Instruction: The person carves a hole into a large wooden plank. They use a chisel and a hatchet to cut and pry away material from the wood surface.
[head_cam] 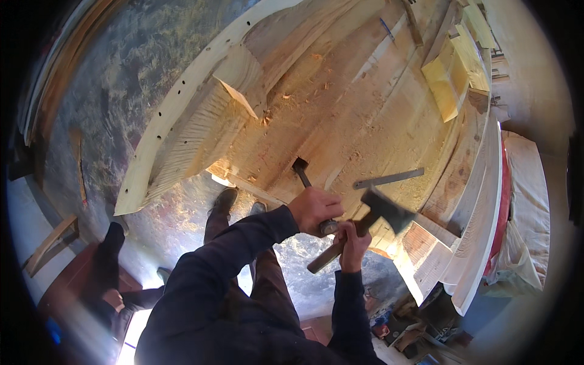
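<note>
My left hand (315,211) is wrapped around a chisel (302,175). The chisel's blade reaches into a dark mortise hole (299,163) cut in the bottom planking (337,137) of a wooden boat hull. My right hand (354,246) grips the wooden handle of a hatchet (388,209), close below its head. The hatchet head is over the hull's near end, to the right of the chisel's handle end; whether it touches the chisel I cannot tell. A flat steel rule (388,178) lies on the planks beyond the hatchet.
Curved side planks (171,107) rise at left, with a wooden frame piece (236,97) inside. Yellowish wooden blocks (447,77) stand at right. A blue pencil (387,29) lies farther up the planking. Another person (107,278) is at lower left; assorted clutter (415,340) lies at lower right.
</note>
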The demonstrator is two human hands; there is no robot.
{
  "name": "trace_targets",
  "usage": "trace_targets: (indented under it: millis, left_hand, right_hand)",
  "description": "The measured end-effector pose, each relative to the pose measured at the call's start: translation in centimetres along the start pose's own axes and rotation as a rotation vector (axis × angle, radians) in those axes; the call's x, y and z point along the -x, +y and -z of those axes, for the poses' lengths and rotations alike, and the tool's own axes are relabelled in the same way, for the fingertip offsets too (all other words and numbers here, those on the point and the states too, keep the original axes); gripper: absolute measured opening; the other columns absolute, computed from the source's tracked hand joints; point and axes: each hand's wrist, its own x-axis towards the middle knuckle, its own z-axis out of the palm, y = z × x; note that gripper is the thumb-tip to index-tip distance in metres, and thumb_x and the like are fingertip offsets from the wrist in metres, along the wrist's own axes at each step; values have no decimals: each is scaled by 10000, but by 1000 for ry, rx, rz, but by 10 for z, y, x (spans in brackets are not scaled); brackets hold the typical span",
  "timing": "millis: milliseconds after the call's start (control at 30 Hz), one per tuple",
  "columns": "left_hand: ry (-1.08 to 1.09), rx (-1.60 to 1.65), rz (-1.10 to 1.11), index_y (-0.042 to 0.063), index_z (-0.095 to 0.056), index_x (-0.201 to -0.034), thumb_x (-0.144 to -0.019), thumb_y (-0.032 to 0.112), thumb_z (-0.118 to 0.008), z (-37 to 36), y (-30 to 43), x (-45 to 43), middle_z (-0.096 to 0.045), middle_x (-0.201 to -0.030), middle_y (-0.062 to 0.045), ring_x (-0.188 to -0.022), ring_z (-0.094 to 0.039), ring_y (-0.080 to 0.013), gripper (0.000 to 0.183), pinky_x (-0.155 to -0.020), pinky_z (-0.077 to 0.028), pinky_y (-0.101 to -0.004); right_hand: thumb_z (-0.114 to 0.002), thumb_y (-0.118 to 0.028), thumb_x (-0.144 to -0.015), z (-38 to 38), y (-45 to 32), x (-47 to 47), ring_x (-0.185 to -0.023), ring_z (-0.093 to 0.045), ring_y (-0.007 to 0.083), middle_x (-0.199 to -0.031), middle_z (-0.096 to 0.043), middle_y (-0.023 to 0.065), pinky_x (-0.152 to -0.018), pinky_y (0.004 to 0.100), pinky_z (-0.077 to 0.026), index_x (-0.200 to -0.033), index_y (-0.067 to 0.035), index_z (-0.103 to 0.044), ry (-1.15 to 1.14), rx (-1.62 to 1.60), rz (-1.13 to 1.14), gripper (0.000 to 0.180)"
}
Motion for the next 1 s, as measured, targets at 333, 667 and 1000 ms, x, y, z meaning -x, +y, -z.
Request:
trace_targets:
  millis: [333, 667, 1000]
  left_hand:
    - [485, -169, 218, 93, -570, -737, -791, 278, -888, -28, 2, 9, -537, -736, -85, -692, -567, -334, 371, -638, -420, -457]
    - [430, -48, 106, 111, -535, -657, -802, 243, -889, -29, -5, 10, -477, -677, -70, -628, -510, -306, 404, -589, -363, -432]
    - [388, 51, 138, 90, -518, -693, -844, 278, -853, -8, -27, 10, -466, -691, -89, -652, -519, -325, 412, -596, -371, -439]
  right_hand:
    - [-717, -128, -975, 7, 19, 68, -472, -529, 107, -613, -564, 7, -438, 255, -403, -825, -78, -601, 43, 194, -256, 196]
    - [-659, -42, -953, 22, 21, 105, -532, -537, 104, -644, -571, -1, -518, 264, -425, -855, -54, -603, -20, 344, -191, 114]
    - [-569, -204, -1001, 27, 2, 102, -778, -673, 223, -903, -699, 127, -684, 329, -532, -987, 4, -667, -46, 204, 148, 230]
